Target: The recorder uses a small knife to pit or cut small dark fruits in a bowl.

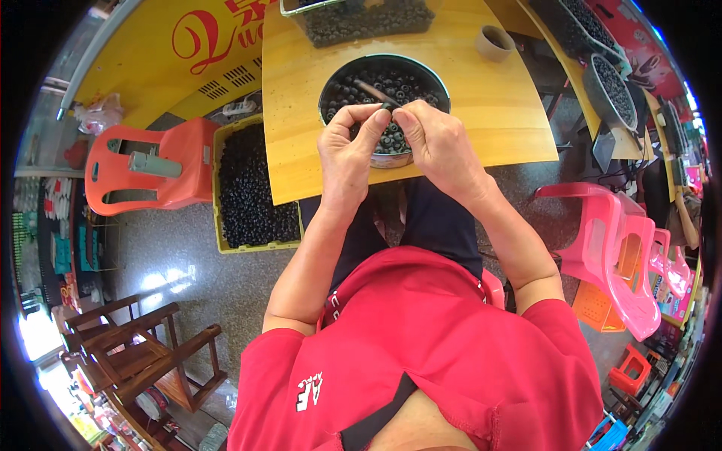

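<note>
Over a round bowl (391,161) at the table's near edge, my two hands meet fingertip to fingertip. My left hand (346,154) is closed, with thumb and forefinger pinching a small dark round piece (387,107), mostly hidden by the fingers. My right hand (444,146) is closed too, around a thin knife-like tool (374,92) that points up and left across the bowl; its exact kind is unclear. Below the hands, the bowl holds many dark round pieces (368,77), some with pale centres. Those nearest me look greener.
The wooden table (293,128) also carries a clear tub (368,22) of dark pieces and a cardboard-coloured roll (495,43). At its left stand a yellow crate (220,203) of dark pieces and an orange chair (188,165). Pink chairs (602,233) stand right; wooden chairs (143,346) lower left.
</note>
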Tool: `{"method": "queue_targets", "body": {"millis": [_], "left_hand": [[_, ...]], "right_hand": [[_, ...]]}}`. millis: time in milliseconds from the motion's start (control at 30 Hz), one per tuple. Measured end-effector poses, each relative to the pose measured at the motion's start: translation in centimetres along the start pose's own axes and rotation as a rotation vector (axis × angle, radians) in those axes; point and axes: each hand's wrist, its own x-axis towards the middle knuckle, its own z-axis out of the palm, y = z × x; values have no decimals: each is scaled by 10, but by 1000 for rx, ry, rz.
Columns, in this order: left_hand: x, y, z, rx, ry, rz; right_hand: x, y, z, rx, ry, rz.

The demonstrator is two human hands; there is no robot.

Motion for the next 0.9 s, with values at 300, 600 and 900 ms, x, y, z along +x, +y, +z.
{"method": "queue_targets", "body": {"millis": [300, 600, 900], "left_hand": [[0, 3, 7, 48, 47, 32], [0, 1, 0, 42, 13, 22], [-2, 5, -4, 118, -71, 19]], "right_hand": [[3, 0, -5, 34, -1, 43], [-3, 3, 0, -77, -39, -6], [7, 1, -9, 714, -72, 543]]}}
